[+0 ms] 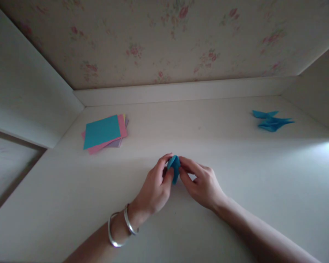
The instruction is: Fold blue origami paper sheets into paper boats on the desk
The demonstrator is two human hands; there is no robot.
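Note:
A small folded piece of blue paper (174, 168) is pinched between both my hands just above the white tabletop (235, 175). My left hand (155, 188), with two silver bangles on its wrist, grips the paper's left side with thumb and fingers closed. My right hand (200, 182) pinches the right side, fingers curled. Most of the paper is hidden by my fingertips.
A stack of coloured paper squares (105, 133), blue on top with pink and purple beneath, lies at the back left. Folded blue paper shapes (271, 120) lie at the back right. A floral wall rises behind the table, with white side walls left and right.

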